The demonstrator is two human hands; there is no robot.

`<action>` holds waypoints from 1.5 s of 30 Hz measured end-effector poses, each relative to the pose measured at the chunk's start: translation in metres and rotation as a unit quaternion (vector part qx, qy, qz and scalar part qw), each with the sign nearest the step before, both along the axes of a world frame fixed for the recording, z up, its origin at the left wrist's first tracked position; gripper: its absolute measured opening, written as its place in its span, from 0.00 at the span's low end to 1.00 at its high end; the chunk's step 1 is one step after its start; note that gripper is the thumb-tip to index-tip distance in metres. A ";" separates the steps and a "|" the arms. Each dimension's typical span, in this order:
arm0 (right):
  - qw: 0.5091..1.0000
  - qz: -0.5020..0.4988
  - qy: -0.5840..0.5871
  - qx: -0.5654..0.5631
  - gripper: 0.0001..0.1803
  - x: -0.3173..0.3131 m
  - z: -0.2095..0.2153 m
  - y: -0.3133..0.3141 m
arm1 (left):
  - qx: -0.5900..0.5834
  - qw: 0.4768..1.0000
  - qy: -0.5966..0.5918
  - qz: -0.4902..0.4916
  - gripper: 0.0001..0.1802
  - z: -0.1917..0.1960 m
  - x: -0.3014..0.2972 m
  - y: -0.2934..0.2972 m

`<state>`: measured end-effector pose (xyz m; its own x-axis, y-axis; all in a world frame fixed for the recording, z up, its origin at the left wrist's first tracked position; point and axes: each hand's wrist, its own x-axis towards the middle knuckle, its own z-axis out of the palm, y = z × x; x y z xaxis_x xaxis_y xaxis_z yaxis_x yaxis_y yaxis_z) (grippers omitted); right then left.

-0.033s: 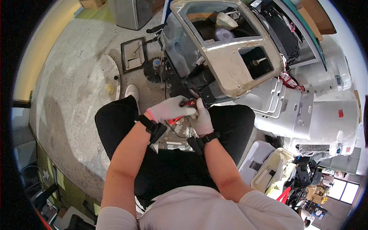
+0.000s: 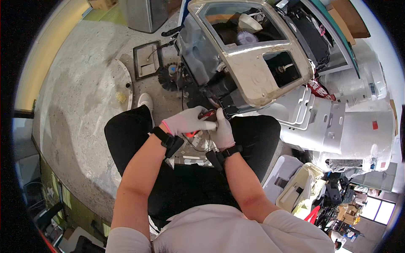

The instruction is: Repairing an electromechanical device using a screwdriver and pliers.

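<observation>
Both my hands wear white gloves and meet between my knees, in front of the machine. My left hand [image 2: 187, 121], with a pink cuff, is closed around a red-and-dark hand tool [image 2: 206, 114]; its exact kind is hidden by the fingers. A bright red part [image 2: 192, 134] shows below that palm. My right hand [image 2: 222, 131] is closed beside it, thumb raised, fingertips touching the left fingers. Whatever it pinches is hidden. A thin dark wire [image 2: 196, 148] loops below the hands. Just beyond stands the beige-and-grey machine body [image 2: 249, 71], open at the top.
A round black brush [image 2: 168, 78] and a shallow rectangular tray [image 2: 146, 61] lie on the grey floor [image 2: 84, 105] ahead left. White plastic-wrapped shells [image 2: 354, 135] crowd the right side. Pale covers [image 2: 295, 185] lean near my right knee. A grey bin [image 2: 143, 14] stands at the back.
Less of the bright red part shows below my left palm, and the fingers have shifted slightly. All else looks the same.
</observation>
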<state>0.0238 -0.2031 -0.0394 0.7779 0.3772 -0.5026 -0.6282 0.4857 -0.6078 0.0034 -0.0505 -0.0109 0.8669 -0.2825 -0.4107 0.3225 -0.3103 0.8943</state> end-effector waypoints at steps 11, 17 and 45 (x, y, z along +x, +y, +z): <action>0.996 0.058 -0.023 0.063 0.27 0.011 -0.045 -0.026 | 0.052 0.998 0.040 0.003 0.28 0.017 0.002 0.009; 1.000 0.004 0.010 0.022 0.26 0.003 -0.027 -0.016 | -0.017 0.999 0.045 0.017 0.26 0.008 -0.003 0.009; 0.999 -0.025 -0.005 -0.038 0.24 0.004 -0.032 -0.014 | 0.021 0.995 0.093 0.001 0.29 0.022 0.004 0.001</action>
